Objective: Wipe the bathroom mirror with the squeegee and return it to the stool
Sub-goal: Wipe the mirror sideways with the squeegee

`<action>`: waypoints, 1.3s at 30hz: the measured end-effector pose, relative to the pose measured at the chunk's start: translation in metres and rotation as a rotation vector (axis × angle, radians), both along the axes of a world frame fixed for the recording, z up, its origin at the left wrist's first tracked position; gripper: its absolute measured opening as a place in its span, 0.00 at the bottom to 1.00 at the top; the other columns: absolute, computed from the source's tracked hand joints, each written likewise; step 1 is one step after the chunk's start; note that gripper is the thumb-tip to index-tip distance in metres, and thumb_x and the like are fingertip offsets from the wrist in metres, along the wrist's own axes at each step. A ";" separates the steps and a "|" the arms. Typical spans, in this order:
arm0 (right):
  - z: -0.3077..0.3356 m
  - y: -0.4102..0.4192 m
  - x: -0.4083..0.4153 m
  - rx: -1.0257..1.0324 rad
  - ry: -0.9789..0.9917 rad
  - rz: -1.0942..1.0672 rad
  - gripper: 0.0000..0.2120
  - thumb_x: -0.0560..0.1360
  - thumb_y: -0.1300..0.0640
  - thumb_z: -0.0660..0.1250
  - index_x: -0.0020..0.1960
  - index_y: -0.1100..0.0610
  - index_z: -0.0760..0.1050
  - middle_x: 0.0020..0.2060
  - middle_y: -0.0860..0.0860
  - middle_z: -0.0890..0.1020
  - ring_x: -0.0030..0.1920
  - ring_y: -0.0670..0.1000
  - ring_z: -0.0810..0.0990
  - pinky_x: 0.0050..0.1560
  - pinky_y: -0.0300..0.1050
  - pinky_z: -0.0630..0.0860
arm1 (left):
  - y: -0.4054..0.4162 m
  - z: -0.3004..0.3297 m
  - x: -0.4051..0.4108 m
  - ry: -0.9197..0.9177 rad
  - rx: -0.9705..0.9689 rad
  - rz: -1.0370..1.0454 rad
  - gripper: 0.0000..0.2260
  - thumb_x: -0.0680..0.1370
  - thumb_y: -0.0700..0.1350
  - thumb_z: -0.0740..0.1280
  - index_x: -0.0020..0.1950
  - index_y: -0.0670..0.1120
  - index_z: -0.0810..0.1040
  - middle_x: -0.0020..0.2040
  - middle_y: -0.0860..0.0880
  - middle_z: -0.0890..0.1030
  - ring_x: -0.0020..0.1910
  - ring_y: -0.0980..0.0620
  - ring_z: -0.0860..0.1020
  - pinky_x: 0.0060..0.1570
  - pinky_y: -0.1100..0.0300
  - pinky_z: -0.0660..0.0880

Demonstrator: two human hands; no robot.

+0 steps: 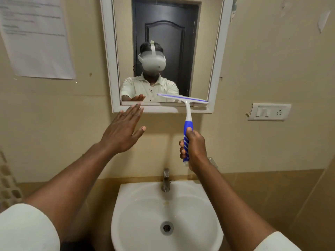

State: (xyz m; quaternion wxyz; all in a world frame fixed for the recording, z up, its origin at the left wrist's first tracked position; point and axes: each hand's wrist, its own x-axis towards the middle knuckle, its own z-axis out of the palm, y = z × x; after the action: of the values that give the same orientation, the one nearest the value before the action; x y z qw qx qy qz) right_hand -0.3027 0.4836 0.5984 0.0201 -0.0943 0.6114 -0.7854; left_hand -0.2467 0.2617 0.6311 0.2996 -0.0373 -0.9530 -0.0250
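Beige bathroom wall carries a white-framed mirror (163, 51) above a sink (166, 214). We grip the squeegee (187, 124) handle in our right hand (194, 147), blade along the mirror's bottom edge. Our left hand (123, 131) is flat, fingers straight, fingertips near the frame.

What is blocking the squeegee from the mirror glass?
Nothing visible: the right hand holds the squeegee with its blade at the mirror's bottom edge. The left hand is off to its side.
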 end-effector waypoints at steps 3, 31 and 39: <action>0.017 -0.004 -0.001 0.054 0.101 -0.058 0.09 0.77 0.48 0.61 0.49 0.54 0.68 0.28 0.52 0.72 0.20 0.47 0.64 0.22 0.38 0.63 | -0.007 0.018 -0.001 0.048 -0.010 -0.004 0.30 0.79 0.57 0.52 0.77 0.51 0.44 0.78 0.53 0.44 0.75 0.60 0.41 0.75 0.55 0.43; 0.367 -0.059 -0.056 1.036 1.420 -0.553 0.17 0.74 0.62 0.64 0.63 0.56 0.72 0.48 0.57 0.81 0.44 0.55 0.77 0.45 0.52 0.76 | -0.073 0.252 0.031 0.473 -0.221 0.170 0.29 0.80 0.58 0.50 0.76 0.51 0.42 0.78 0.54 0.42 0.76 0.57 0.41 0.74 0.57 0.40; 0.391 -0.053 -0.074 1.093 1.469 -0.515 0.21 0.73 0.64 0.65 0.65 0.55 0.71 0.51 0.57 0.81 0.44 0.54 0.76 0.40 0.47 0.71 | -0.086 0.253 0.020 0.472 -0.236 0.175 0.29 0.79 0.59 0.49 0.76 0.52 0.42 0.77 0.54 0.42 0.76 0.57 0.41 0.74 0.58 0.40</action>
State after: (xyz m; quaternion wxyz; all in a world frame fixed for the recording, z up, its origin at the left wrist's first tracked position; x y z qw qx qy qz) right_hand -0.3765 0.4306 0.9897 -0.5018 -0.4043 0.7560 -0.1151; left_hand -0.2269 0.1762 0.8844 0.5081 0.0057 -0.8527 0.1216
